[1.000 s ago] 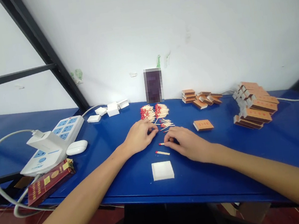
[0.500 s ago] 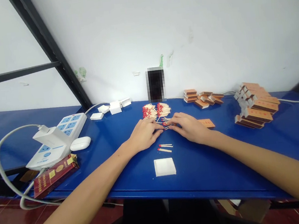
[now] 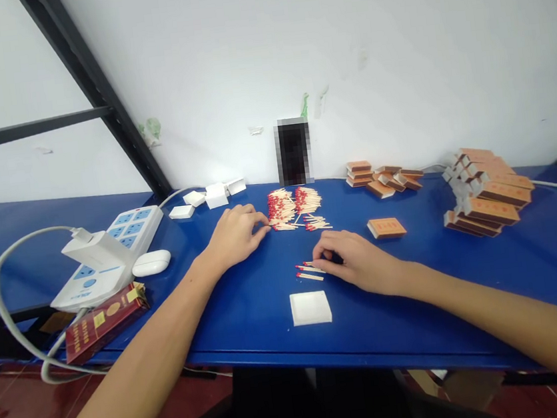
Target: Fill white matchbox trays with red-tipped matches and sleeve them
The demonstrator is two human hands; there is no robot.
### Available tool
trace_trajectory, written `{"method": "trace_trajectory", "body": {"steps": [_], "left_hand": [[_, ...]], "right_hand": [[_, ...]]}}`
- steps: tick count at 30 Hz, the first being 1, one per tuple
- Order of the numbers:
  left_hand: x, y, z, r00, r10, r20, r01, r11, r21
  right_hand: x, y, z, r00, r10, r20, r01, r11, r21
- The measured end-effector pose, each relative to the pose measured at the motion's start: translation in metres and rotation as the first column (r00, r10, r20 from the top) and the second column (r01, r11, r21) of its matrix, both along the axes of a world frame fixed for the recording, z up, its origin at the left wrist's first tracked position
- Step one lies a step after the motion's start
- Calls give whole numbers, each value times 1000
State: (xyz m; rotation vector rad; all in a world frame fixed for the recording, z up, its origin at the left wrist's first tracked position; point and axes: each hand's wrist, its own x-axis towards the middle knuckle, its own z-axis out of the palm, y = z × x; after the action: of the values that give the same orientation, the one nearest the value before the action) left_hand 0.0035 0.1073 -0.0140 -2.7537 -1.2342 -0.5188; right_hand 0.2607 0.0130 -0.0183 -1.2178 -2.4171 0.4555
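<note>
My right hand (image 3: 357, 260) is closed, its thumb and fingertips pinching a red-headed match (image 3: 308, 263) just above the table. Right beside it, a few loose matches (image 3: 310, 277) lie roughly parallel. My left hand (image 3: 240, 235) is at the left edge of the left match pile (image 3: 281, 207), thumb and forefinger slightly apart, with nothing visible between them. A second match pile (image 3: 308, 199) is to its right, and several matches (image 3: 317, 223) lie loose in front of that. Nearer the table's front edge is a white matchbox tray (image 3: 310, 308).
An orange matchbox (image 3: 386, 227) lies right of my right hand. More matchboxes (image 3: 490, 191) are stacked at the right, others (image 3: 386, 180) at the back. White trays (image 3: 216, 194), a power strip (image 3: 137, 226), a white earphone case (image 3: 151, 263) and a dark red box (image 3: 106, 321) are on the left.
My hands have separated. The left moved leftward to the pile's edge; the right came nearer with a match, down beside the loose matches. The orange matchbox is now uncovered.
</note>
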Motion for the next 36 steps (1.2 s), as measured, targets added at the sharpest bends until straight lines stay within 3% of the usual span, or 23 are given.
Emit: {"method": "trace_trajectory", "body": {"steps": [3, 8, 11, 16, 25, 36], "left_hand": [[2, 1, -4, 1000, -16, 8, 16, 999, -31], [7, 0, -7, 998, -51, 30, 53, 996, -70], [10, 0, -7, 997, -59, 43, 62, 995, -80], [13, 0, -8, 996, -73, 46, 77, 993, -91], [15, -3, -5, 992, -121, 41, 125, 985, -118], [18, -4, -10, 994, -75, 81, 83, 991, -105]], "right_hand": [[4, 3, -1, 1000, -5, 3, 4, 999, 41], [27, 26, -9, 960, -272, 67, 242, 926, 290], [39, 39, -14, 928, -355, 111, 305, 897, 319], [41, 46, -16, 942, -291, 166, 236, 928, 288], [33, 42, -11, 924, -283, 258, 179, 915, 361], [34, 44, -12, 941, -230, 249, 138, 930, 341]]}}
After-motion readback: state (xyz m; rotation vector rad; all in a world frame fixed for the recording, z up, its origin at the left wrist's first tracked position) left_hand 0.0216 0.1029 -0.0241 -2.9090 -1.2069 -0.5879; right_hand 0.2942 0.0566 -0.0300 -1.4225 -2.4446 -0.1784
